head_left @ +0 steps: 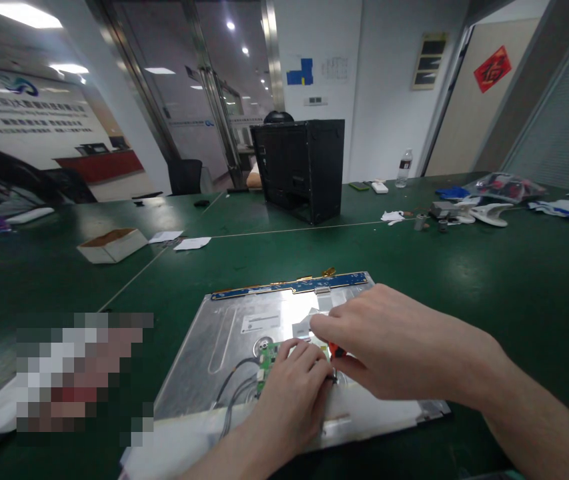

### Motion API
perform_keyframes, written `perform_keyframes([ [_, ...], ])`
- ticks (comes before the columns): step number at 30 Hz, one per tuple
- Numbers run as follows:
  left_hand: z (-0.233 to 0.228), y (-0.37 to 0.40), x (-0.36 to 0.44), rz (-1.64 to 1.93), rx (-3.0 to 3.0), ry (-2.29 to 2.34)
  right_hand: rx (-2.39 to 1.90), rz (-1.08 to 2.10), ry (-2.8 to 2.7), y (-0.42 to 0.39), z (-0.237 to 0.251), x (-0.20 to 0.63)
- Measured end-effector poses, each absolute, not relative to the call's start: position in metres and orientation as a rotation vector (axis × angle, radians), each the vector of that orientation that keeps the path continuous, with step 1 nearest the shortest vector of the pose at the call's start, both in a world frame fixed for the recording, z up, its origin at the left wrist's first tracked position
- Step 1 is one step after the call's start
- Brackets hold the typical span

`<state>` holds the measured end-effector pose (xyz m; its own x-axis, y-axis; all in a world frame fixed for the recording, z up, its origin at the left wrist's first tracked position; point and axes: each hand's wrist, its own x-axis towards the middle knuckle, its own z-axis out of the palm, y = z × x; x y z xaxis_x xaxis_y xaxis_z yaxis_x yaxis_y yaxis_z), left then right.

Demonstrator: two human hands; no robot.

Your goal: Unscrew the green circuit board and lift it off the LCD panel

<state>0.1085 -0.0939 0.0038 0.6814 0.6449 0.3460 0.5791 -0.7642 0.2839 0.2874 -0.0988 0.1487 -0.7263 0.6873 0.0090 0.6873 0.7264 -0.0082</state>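
While left hand (pixel 291 393) pinned the green board (pixel 267 360), right hand (pixel 384 350) clamped a red-handled tool (pixel 335 349) just beside it, near the table's (pixel 489 280) front edge.

Dark green table surface (pixel 464 280) fills most of the view, thin pale seam lines crossing it. Black boxy computer case (pixel 300 168) stands upright near table centre, far side. Open shallow cardboard box (pixel 111 244) lies at left; two white paper sheets (pixel 179 240) just beside it. Clear plastic water bottle (pixel 404 168) upright at the far edge, small white flat object (pixel 379 187) near it. Clutter of white plastic parts (pixel 474 212) at right, clear plastic bag with red and dark contents (pixel 507 185) behind them. Red diamond paper decoration (pixel 492 69) on the door. Blue squares (pixel 300 72) on white wall. Black office chair (pixel 185 176) beyond table.
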Motion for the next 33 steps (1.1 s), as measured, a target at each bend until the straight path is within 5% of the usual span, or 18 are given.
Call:
perform_keyframes([
  [33,0.0036,-0.0938,0.1094,0.573,2.76,1.04,-1.14,0.036,-2.891,-0.099,0.1506,0.2871],
])
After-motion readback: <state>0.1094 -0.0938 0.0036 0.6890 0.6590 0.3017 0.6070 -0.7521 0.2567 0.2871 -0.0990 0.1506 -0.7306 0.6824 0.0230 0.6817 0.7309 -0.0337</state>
